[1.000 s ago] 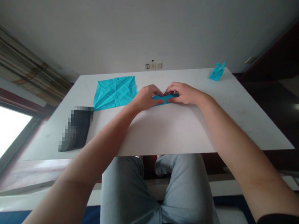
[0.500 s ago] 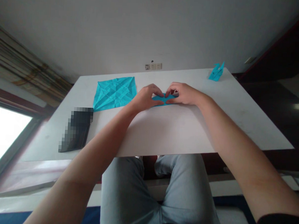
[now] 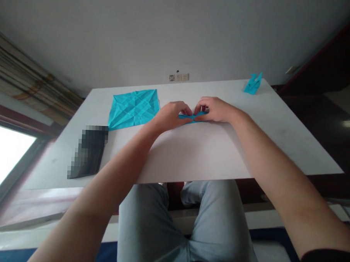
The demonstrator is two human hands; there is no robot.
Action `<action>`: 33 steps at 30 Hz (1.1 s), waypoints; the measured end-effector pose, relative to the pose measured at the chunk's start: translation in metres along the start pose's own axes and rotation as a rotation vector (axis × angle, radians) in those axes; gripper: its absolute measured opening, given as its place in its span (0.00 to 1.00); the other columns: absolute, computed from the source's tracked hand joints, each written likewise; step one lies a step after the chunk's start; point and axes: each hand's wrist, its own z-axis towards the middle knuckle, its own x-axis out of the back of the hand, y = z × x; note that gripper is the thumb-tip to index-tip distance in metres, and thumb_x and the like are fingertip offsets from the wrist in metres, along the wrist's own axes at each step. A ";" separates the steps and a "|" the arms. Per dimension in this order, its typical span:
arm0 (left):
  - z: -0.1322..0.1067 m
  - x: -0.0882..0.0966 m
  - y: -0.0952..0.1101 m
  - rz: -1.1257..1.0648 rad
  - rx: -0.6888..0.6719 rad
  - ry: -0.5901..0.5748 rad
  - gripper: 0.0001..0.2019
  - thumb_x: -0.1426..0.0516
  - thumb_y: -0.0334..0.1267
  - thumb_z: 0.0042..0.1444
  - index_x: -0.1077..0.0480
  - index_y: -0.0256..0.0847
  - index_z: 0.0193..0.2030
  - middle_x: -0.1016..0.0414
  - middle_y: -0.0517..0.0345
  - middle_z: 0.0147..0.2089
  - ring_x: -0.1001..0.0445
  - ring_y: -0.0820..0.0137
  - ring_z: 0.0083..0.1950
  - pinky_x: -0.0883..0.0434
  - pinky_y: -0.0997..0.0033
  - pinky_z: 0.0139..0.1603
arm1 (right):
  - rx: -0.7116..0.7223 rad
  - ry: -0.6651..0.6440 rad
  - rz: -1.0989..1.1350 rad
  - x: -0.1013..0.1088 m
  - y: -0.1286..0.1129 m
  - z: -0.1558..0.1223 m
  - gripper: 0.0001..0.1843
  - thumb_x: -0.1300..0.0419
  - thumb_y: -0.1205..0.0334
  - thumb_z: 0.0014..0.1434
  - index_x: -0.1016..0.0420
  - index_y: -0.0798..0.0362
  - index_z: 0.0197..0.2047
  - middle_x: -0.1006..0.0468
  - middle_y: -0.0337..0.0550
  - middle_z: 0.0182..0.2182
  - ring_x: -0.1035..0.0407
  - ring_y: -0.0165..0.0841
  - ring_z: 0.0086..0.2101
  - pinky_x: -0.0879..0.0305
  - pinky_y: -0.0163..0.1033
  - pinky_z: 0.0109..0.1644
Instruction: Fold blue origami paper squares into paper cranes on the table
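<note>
A small folded piece of blue paper (image 3: 193,118) lies low over the white table, pinched from both sides. My left hand (image 3: 175,113) is closed on its left part, thumb on the near side and fingertips on the far side. From the right, my right hand (image 3: 212,109) pinches it the same way, the two sets of fingertips almost meeting at the middle. Much of the paper is hidden behind the fingers. Left of my left hand, a creased blue sheet (image 3: 134,108) is spread flat.
A folded blue paper bird (image 3: 253,84) stands at the table's far right corner. A dark flat object (image 3: 88,152), partly blurred out, rests on the left. The white table (image 3: 197,155) ends just before my knees. Wall sockets (image 3: 179,77) sit behind it.
The fingertips of both hands have shifted slightly on the folded paper, which now shows as a narrower strip with its far edge drawn nearer. Everything else stays put.
</note>
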 end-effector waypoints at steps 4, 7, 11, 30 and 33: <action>0.000 0.000 -0.001 0.031 -0.002 0.027 0.10 0.29 0.42 0.60 0.13 0.44 0.47 0.13 0.49 0.50 0.15 0.59 0.49 0.20 0.61 0.54 | 0.020 0.013 -0.003 0.000 0.000 0.000 0.18 0.19 0.44 0.53 0.11 0.47 0.38 0.17 0.46 0.41 0.24 0.44 0.43 0.29 0.48 0.50; 0.001 0.001 -0.002 0.043 -0.008 0.019 0.10 0.29 0.42 0.60 0.12 0.43 0.46 0.13 0.48 0.50 0.16 0.59 0.49 0.20 0.60 0.55 | 0.005 0.028 0.029 -0.002 -0.001 0.000 0.20 0.18 0.45 0.52 0.13 0.48 0.41 0.16 0.46 0.41 0.25 0.42 0.42 0.30 0.47 0.48; 0.002 0.001 -0.002 0.057 -0.009 -0.001 0.10 0.28 0.42 0.60 0.13 0.44 0.47 0.15 0.50 0.48 0.17 0.60 0.48 0.21 0.60 0.54 | -0.042 0.035 0.068 -0.004 -0.003 -0.001 0.24 0.18 0.47 0.51 0.15 0.49 0.46 0.17 0.43 0.39 0.27 0.40 0.39 0.32 0.45 0.45; 0.002 -0.004 0.002 -0.004 0.009 0.033 0.11 0.28 0.42 0.59 0.18 0.43 0.46 0.14 0.53 0.46 0.16 0.61 0.46 0.20 0.63 0.52 | 0.005 -0.052 0.051 0.001 -0.009 -0.004 0.23 0.22 0.40 0.55 0.11 0.47 0.46 0.14 0.45 0.41 0.26 0.42 0.42 0.33 0.46 0.46; 0.002 -0.003 0.002 0.016 0.003 0.016 0.08 0.29 0.42 0.59 0.16 0.43 0.44 0.14 0.52 0.46 0.15 0.59 0.48 0.20 0.61 0.54 | -0.025 -0.059 0.056 0.001 -0.008 -0.004 0.24 0.24 0.37 0.57 0.11 0.48 0.45 0.14 0.47 0.41 0.26 0.42 0.41 0.33 0.46 0.46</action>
